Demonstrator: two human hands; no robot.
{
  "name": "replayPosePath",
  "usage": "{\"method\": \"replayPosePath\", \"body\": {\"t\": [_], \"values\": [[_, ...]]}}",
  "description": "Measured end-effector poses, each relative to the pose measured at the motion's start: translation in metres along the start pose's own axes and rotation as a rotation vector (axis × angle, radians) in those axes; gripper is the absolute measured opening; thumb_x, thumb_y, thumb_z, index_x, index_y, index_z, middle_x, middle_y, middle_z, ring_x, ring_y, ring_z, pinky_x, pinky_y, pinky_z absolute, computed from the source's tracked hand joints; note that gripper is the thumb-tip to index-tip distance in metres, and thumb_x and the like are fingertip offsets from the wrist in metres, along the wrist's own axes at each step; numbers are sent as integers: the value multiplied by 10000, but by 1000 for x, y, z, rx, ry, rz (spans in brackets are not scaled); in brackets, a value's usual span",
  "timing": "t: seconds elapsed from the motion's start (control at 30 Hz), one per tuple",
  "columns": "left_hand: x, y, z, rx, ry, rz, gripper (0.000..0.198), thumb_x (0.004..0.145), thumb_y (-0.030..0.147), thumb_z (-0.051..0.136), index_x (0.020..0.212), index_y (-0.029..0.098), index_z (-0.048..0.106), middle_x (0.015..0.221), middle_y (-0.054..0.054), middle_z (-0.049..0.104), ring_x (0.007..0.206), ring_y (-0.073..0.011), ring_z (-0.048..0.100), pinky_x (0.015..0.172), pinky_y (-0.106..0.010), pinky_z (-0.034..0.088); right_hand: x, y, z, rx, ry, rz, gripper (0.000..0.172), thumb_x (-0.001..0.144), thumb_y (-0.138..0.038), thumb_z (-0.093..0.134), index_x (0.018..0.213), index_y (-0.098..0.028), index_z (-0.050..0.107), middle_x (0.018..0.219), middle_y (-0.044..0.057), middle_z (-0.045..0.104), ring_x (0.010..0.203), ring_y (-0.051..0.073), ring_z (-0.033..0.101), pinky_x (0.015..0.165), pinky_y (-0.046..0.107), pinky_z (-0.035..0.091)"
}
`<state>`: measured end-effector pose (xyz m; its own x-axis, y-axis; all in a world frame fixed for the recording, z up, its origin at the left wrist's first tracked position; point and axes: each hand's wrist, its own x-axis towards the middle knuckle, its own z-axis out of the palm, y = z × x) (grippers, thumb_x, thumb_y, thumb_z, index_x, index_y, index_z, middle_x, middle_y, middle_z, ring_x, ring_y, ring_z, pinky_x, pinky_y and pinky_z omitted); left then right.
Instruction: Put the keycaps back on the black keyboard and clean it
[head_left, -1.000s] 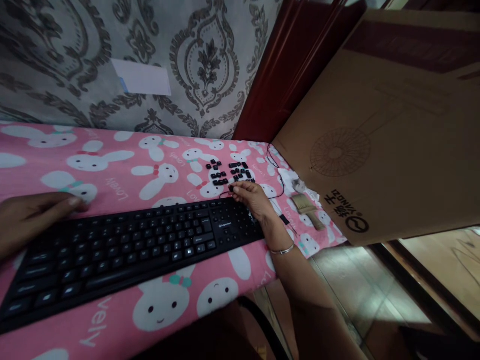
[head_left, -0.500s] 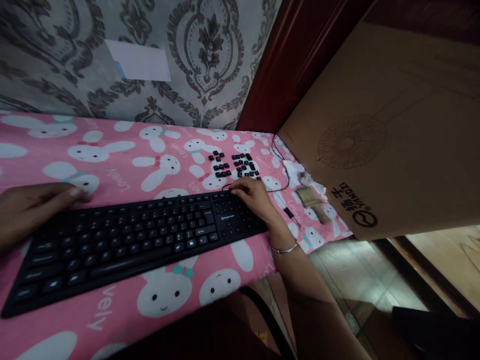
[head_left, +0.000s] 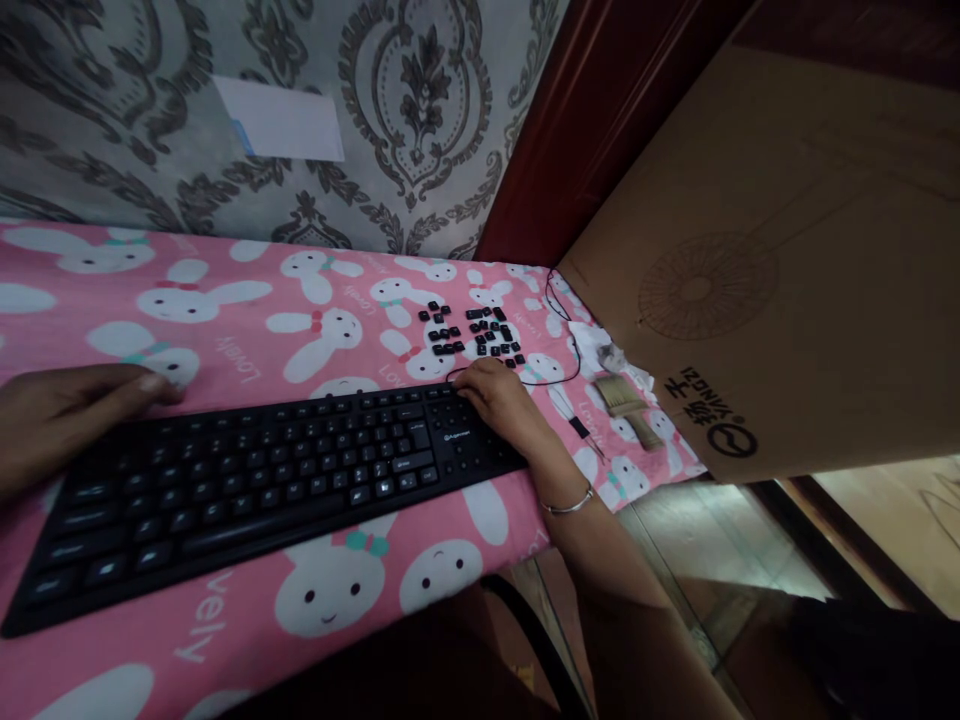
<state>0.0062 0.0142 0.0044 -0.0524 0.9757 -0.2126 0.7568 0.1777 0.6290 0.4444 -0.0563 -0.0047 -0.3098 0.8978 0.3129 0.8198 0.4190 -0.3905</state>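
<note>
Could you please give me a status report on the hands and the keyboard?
Right hand at right end of keyboard, fingertips hidden. Left hand by its back-left edge. Pink cloth underneath. Loose keycaps beyond, not blocking.

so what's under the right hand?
The right end of the black keyboard, with some of its keys showing just left of the hand. The right hand covers the keys directly beneath it, and anything between its fingertips can't be seen.
</note>
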Motion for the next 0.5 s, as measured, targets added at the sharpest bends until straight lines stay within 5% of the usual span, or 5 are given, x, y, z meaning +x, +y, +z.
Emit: {"method": "replayPosePath", "body": {"t": [0.5], "values": [[-3, 4, -6, 33, -63, 11, 441, 726, 579, 445, 959, 279, 668, 1217, -20, 666, 1274, -269, 557, 1262, -515, 344, -1, -19, -1, -286, -65, -78, 298, 966, -44, 416, 817, -171, 641, 871, 84, 605, 849, 217, 496, 765, 328, 405]]}}
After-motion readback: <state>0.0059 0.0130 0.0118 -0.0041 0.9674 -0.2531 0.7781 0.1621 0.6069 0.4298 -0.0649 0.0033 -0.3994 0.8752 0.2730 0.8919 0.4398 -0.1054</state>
